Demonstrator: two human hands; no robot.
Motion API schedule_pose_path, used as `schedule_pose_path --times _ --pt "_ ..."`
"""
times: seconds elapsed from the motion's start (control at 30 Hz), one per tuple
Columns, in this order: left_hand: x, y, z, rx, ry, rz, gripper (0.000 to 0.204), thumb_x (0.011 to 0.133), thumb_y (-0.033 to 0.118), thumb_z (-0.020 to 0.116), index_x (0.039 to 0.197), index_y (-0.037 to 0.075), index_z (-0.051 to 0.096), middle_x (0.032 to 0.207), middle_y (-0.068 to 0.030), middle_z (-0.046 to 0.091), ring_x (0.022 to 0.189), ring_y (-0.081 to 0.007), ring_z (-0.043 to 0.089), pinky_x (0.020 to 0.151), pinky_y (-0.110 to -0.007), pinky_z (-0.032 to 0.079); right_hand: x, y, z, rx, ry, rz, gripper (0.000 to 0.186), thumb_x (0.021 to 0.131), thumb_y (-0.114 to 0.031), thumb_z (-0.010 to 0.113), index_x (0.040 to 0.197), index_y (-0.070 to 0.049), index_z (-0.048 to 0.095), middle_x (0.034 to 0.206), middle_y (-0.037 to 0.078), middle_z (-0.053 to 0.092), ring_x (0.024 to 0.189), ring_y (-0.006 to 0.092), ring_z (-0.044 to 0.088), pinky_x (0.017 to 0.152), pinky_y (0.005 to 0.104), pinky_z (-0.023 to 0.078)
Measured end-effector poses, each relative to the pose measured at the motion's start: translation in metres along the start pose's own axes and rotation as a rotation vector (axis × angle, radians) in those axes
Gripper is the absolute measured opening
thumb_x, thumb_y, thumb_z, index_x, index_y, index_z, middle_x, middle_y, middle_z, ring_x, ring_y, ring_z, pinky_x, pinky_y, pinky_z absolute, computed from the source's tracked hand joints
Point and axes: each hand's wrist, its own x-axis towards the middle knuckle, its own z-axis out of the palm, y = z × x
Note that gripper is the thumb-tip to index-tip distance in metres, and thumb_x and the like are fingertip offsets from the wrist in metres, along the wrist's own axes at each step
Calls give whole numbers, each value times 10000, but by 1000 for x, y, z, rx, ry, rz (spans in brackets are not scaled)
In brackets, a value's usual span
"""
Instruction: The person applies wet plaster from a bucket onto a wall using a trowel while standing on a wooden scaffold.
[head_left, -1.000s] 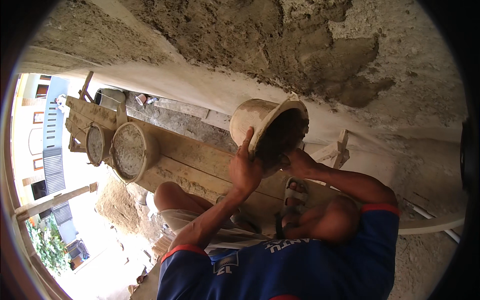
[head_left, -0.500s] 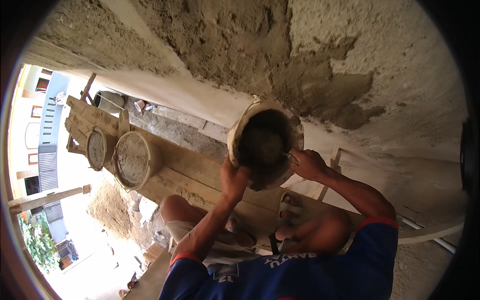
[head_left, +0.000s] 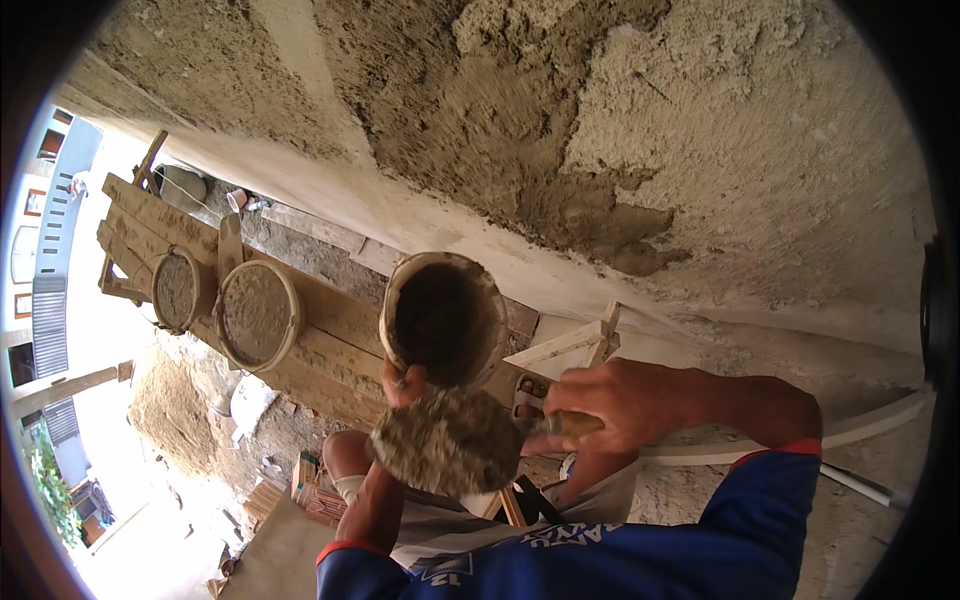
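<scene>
My left hand (head_left: pixel 403 384) grips the near rim of a mortar-smeared bucket (head_left: pixel 491 310), tilted so that its dark inside faces me. In my right hand (head_left: pixel 630 402) is the handle of a trowel (head_left: pixel 574 423). A thick heap of wet grey mortar (head_left: pixel 447 440) covers the trowel's blade, which is held level in front of my left forearm and hides part of it. Beyond the bucket rises a wall (head_left: pixel 720 140), with a darker patch of fresh mortar (head_left: pixel 500 130) over its rough surface.
Two mortar-filled buckets, a smaller one (head_left: pixel 175 290) and a larger one (head_left: pixel 258 316), stand on the plank scaffold (head_left: pixel 345 335) to the left. A flat wooden piece (head_left: pixel 230 243) sticks up beside them. A sand heap (head_left: pixel 170 405) lies below. Wooden bracing (head_left: pixel 585 340) stands at the right.
The trowel has come out of the bucket loaded with mortar, my right hand drawing it back toward me. The bucket has shifted left and away from the wall in my left hand.
</scene>
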Motion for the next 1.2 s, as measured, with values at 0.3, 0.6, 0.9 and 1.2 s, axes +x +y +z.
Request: schedule_pose_path --times 0.3,0.6,0.9,1.2 --pt "-39 1 -31 -114 -153 -224 482 775 46 549 1255 1 535 947 -74 615 773 -173 582 630 -297 504 9 -80 -141 69 945 1012 422 872 -190 673 1257 -38 592 743 29 609 605 97 554 518 243 476" --pt "-106 122 -16 264 -83 98 525 759 96 564 1273 -13 558 945 -196 682 819 -315 658 801 -411 512 -128 -93 -71 475 520 788 465 863 -150 650 1287 -10 520 818 18 549 551 83 510 513 250 499" --pt "-147 214 -24 262 -38 -93 505 742 105 576 1236 4 590 967 -264 695 939 -424 674 834 -474 503 -12 -93 42 1549 404 813 370 888 -70 590 1224 -1 450 791 104 574 564 211 622 480 354 533" --pt "-174 262 -31 289 -128 13 524 744 101 580 1261 8 585 992 -238 706 987 -372 686 871 -442 507 60 -65 24 546 383 887 628 797 -90 663 1365 47 433 769 175 629 729 347 701 653 440 579"
